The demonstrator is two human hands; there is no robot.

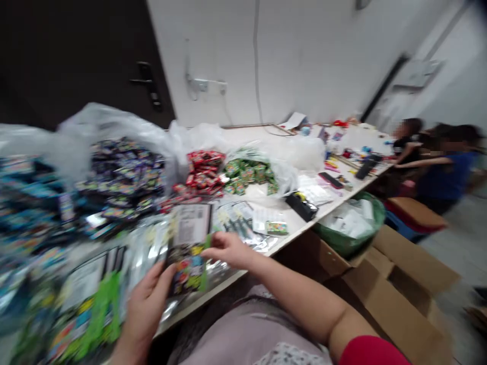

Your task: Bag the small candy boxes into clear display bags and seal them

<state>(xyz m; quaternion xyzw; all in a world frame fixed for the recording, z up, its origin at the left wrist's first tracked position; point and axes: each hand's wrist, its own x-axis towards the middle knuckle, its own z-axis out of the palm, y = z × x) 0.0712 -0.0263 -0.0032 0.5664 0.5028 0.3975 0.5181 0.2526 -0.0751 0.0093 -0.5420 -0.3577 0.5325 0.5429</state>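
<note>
Both hands are gripping one packet [189, 253] just above the near edge of the table [243, 134]: the left hand [146, 304] is pinching its lower left corner, the right hand [225, 249] is closing on its right side. Beyond the packet, red sweets [203, 172] and green sweets [248, 175] are lying in heaps; right of the packet a cardboard box [403, 289] is standing open

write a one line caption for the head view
Left hand and right hand hold a black and green printed packet above a white table piled with colourful sachets.
</note>
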